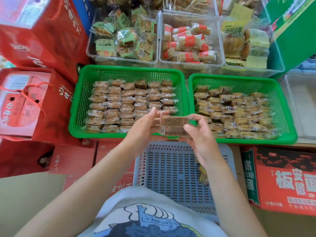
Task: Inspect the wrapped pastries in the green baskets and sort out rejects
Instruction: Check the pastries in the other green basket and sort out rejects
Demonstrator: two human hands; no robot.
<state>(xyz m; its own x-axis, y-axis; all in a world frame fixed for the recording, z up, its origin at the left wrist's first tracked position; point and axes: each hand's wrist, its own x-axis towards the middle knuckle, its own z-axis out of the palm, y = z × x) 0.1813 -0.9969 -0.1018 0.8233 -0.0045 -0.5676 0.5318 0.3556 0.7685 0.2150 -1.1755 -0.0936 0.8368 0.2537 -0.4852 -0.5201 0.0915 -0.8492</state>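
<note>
Two green baskets stand side by side. The left green basket (77,106) holds wrapped pastries in neat rows. In the right green basket (283,117) the wrapped pastries lie in a looser pile. Between the baskets' front edges I hold one clear-wrapped brown pastry (174,125) with both hands. My left hand (145,127) grips its left end. My right hand (200,134) pinches its right end with thumb and fingers. Below my hands sits a grey-blue basket (164,168) with one wrapped pastry (202,175) near its right side, partly hidden by my right forearm.
Clear tubs of other wrapped snacks (126,40) stand behind the green baskets. Red gift boxes (34,103) crowd the left, red cartons (282,178) lie at the lower right, a green box (294,31) at the upper right. An empty clear tub (301,106) sits far right.
</note>
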